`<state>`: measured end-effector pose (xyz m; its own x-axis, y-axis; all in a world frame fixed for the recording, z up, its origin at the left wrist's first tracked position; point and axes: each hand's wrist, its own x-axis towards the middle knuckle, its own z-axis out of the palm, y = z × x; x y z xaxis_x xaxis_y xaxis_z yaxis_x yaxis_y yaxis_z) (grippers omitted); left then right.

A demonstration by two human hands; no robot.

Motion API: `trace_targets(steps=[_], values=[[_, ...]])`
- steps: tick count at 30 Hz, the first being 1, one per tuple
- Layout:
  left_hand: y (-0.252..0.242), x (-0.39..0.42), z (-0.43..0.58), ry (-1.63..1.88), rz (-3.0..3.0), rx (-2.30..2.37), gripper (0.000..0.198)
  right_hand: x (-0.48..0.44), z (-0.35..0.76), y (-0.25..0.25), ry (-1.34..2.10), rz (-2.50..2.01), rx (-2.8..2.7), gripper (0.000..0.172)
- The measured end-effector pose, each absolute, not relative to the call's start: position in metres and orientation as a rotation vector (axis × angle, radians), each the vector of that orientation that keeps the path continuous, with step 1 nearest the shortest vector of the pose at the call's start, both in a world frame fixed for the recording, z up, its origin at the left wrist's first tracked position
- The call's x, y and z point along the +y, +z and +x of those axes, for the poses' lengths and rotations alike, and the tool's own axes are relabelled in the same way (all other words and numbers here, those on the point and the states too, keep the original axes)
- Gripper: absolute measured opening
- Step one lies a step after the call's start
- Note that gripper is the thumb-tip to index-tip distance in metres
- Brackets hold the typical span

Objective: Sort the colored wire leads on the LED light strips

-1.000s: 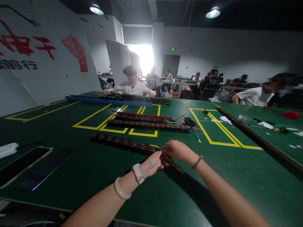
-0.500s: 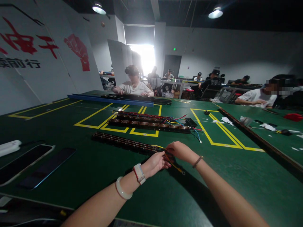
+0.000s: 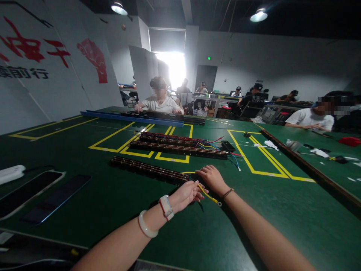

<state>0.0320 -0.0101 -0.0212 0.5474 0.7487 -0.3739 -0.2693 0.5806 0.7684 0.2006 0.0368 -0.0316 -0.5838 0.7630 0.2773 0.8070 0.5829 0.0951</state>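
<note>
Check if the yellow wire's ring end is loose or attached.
Loose: the ring on the yellow wire sticks out, fastened to nothing.

The phone [image 3: 56, 199] lies on the table [image 3: 118, 214], left of the near strip [image 3: 149, 169] (far strips [image 3: 178, 148] behind that).

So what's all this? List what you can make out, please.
near strip: 1, black, table middle
cable: 1, yellow, at the strip's right end
farther strips: at least 2, dark, beyond it
table: 1, green, underneath
tape outlines: several, yellow, on the table
phone-like slabs: 2, dark, left
white device: 1, white, left edge
blue rail: 1, blue, far side
long bar: 1, dark brown, right
red item: 1, red, far right
lamps: 2, white, ceiling
fist picture: 1, red, left wall
co-workers: at least 7, mixed clothing, around and beyond the table
watch: 1, pale, left wrist
bracelets: 2, white left, dark right
left grip: 1, bare, at the cable
right grip: 1, bare, near the cable
</note>
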Motion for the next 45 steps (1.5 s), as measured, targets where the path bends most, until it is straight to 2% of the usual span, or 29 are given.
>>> trace_targets(steps=[5, 10, 24, 32, 45], values=[[-0.02, -0.01, 0.031, 0.632, 0.661, 0.753, 0.026, 0.037, 0.2, -0.037, -0.242, -1.243, -2.546, 0.019], [-0.02, -0.012, 0.031, 0.654, 0.71, 0.805, 0.026, 0.04, 0.205, -0.045, -0.068, -1.216, -2.307, 0.023], [-0.015, 0.002, 0.019, 0.66, 1.704, 1.255, 0.04, 0.039, 0.206, -0.043, 0.05, -1.328, -2.269, 0.024], [-0.016, -0.009, 0.018, 0.59, 2.059, 1.546, 0.03, 0.039, 0.205, -0.044, 0.041, -1.295, -2.281, 0.025], [-0.02, -0.009, 0.019, 0.552, 2.151, 1.571, 0.032, 0.038, 0.204, -0.044, 0.003, -1.276, -2.311, 0.024]])
